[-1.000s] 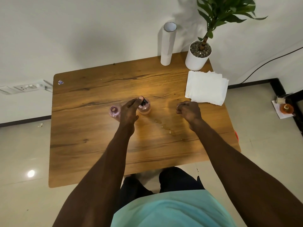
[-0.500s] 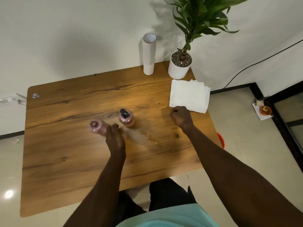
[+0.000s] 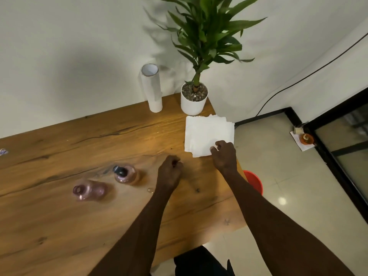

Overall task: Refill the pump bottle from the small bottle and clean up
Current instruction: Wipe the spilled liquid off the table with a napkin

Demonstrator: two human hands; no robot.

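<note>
The pump bottle (image 3: 124,173), pink with a black pump head, stands on the wooden table (image 3: 59,226). The small pink bottle (image 3: 87,190) stands to its near left with its top open. My left hand (image 3: 169,172) hovers just right of the pump bottle, fingers curled into a loose fist, touching neither bottle. My right hand (image 3: 224,154) rests on the near corner of a stack of white napkins (image 3: 207,132), fingertips pinching the top sheet. A few liquid drops (image 3: 150,189) lie on the wood near my left wrist.
A white paper roll (image 3: 151,88) and a potted plant (image 3: 194,100) stand at the table's back edge against the wall. A red bucket (image 3: 253,181) sits on the floor past the table's right edge. A small orange item (image 3: 304,138) lies by the glass door.
My left hand has let go of the bottles and moved right. My right hand has reached forward onto the napkin stack. The view has swung to the right.
</note>
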